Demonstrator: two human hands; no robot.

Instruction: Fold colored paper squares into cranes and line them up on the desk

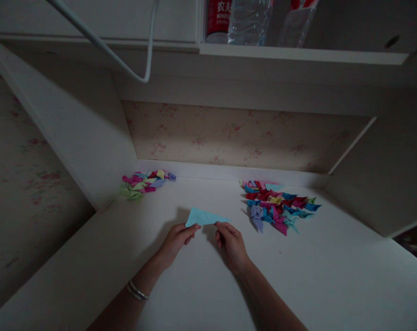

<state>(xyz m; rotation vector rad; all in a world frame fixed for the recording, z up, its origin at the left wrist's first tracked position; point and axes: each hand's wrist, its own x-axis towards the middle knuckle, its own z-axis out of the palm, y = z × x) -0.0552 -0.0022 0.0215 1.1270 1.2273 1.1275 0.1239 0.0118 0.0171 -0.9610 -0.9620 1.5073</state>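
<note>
A light blue sheet of origami paper (pixel 205 217), folded to a long triangle, is held up between both hands above the white desk. My left hand (pixel 178 239) pinches its lower left corner between thumb and fingers. Along the lower edge near the right tip, my right hand (pixel 229 239) grips the paper with thumb and forefinger, the other fingers curled in. Two silvery bangles circle the left wrist. To the right lie rows of colourful folded paper pieces (pixel 275 204), pointed like small origami birds. A smaller heap of folded coloured papers (pixel 142 184) rests at the back left.
The white desk (pixel 194 285) is closed in by side panels and a flowered back wall (pixel 229 138). Overhead, a shelf (pixel 298 54) carries clear plastic bottles (pixel 249 20) and a red container (pixel 218 18). A white cable (pixel 125 69) hangs down at the upper left.
</note>
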